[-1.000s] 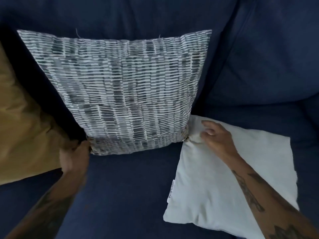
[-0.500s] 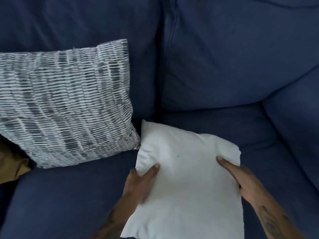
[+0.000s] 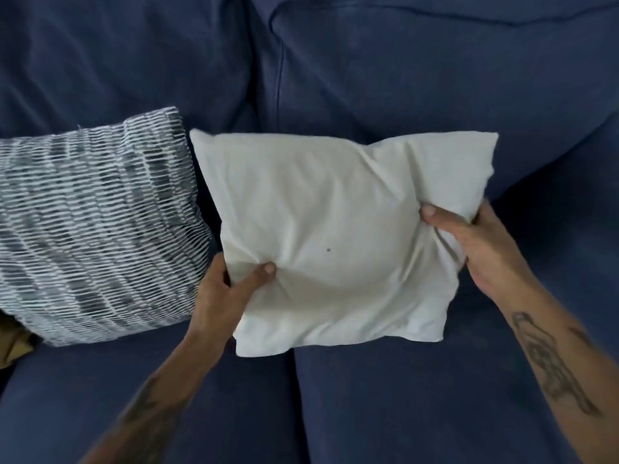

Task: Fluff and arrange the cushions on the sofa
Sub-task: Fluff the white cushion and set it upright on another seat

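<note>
A plain white cushion (image 3: 338, 229) is held up off the dark blue sofa (image 3: 418, 396), its face turned toward me. My left hand (image 3: 227, 289) grips its lower left edge, thumb pressed into the front. My right hand (image 3: 475, 242) pinches its right edge, bunching the fabric. A grey-and-white striped cushion (image 3: 97, 226) leans against the sofa back at the left, right beside the white one.
A corner of a mustard-yellow cushion (image 3: 13, 343) peeks out at the far left, under the striped one. The sofa's back cushions (image 3: 418, 72) fill the top of the view, and the seam between two seat cushions runs down the middle.
Both hands have closed on the white cushion and lifted it from lying flat on the seat to upright. The view has shifted right, away from the striped cushion.
</note>
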Available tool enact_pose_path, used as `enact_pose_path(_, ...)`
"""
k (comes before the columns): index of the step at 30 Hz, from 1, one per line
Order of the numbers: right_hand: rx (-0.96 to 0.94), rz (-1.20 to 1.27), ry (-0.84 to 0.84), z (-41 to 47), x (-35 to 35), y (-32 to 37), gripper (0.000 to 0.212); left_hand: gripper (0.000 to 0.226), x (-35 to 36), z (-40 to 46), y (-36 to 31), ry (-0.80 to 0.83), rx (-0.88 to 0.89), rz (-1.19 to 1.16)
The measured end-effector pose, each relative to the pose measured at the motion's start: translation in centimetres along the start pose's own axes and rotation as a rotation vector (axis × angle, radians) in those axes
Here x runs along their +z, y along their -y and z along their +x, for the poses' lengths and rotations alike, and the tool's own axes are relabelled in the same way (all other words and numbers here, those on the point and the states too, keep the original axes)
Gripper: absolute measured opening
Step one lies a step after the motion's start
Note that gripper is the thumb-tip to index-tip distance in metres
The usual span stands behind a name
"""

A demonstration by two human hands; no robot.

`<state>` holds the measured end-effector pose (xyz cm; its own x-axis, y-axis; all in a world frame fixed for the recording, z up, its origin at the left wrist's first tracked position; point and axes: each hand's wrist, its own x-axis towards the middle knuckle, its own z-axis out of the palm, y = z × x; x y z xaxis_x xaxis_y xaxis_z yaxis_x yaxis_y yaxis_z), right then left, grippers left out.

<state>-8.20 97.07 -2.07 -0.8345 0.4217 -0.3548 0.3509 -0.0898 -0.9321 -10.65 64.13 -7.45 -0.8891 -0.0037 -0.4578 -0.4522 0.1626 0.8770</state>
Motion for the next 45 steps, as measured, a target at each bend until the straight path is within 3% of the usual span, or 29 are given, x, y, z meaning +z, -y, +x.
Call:
enact_pose_path(3,0.069,-0.103,0.103,1.4,1.4,-1.6,0.09,0.061,0.6,1.7,2.1,0.004,-0.099,0.156)
enact_pose_path(6,0.03,-0.117,0.109,1.4,1.9,-1.6,0.064,0.061,1.5,1.8,2.7,-0.059,-0.09,0.144)
enact_pose_path(8,-0.122,-0.132,0.064,1.3,2.2,1.0,0.045,0.048,2.1,0.7,1.9,-0.074,-0.073,-0.006)
enact_pose_path(11,-0.463,-0.215,0.034,0.6,3.2,8.9,0.038,0.039,4.1,-2.5,1.0,0.039,-0.102,-0.287)
enact_pose_path(13,-0.706,-0.44,0.105,-0.2,3.9,14.3,0.035,0.033,5.4,-4.0,1.5,0.119,-0.157,-0.282)
enact_pose_path(15,-0.777,-0.621,0.282,-0.8,5.3,17.4,0.025,0.027,5.9,-4.3,2.3,0.14,-0.251,-0.158)
enact_pose_path(17,-0.835,-0.806,0.383,0.1,7.5,16.9,0.025,0.035,4.8,-3.6,3.2,-0.02,-0.349,-0.089)
enact_pose_path(20,-0.923,-0.974,0.483,2.5,10.8,9.8,0.033,0.086,1.3,-2.9,3.4,-0.335,-0.289,0.039)
enact_pose_path(23,-0.89,-0.958,0.361,3.7,12.9,3.0,0.032,0.101,-0.7,-1.7,1.6,-0.278,-0.097,0.169)
enact_pose_path(26,-0.975,-0.917,0.105,3.4,12.6,2.3,0.048,0.113,-0.5,0.9,-1.0,-0.087,0.181,0.269)
enact_pose_path(28,-0.994,-0.781,-0.129,3.0,10.3,2.7,0.05,0.124,0.3,2.6,-2.8,-0.061,0.227,0.199)
enact_pose_path(30,-0.871,-0.587,-0.365,3.0,6.8,2.3,0.057,0.126,1.2,3.9,-4.7,-0.076,0.197,0.029)
enact_pose_path(31,-0.706,-0.483,-0.421,3.4,5.0,1.9,0.066,0.118,1.3,4.4,-5.6,-0.101,0.18,-0.031)
enact_pose_path(33,-0.256,-0.177,-0.31,4.4,3.1,1.9,0.085,0.087,1.5,5.1,-6.6,-0.128,0.167,-0.11)
enact_pose_path(35,0.007,0.083,-0.089,5.8,2.5,1.9,0.077,0.059,1.6,5.4,-7.1,-0.141,0.152,-0.152)
enact_pose_path(37,0.055,0.13,-0.038,6.3,2.4,2.1,0.055,0.033,1.7,5.6,-7.2,-0.197,0.173,-0.178)
enact_pose_path(39,-0.013,0.157,-0.099,5.9,1.9,2.8,0.035,0.015,1.8,5.2,-8.2,-0.261,0.239,-0.245)
enact_pose_path(42,-0.134,0.184,-0.182,6.2,0.7,3.0,0.011,0.012,2.1,5.6,-9.8,-0.316,0.313,-0.262)
enact_pose_path(45,-0.063,0.069,-0.184,7.1,0.9,1.5,0.011,0.023,2.8,6.3,-9.9,-0.313,0.177,-0.181)
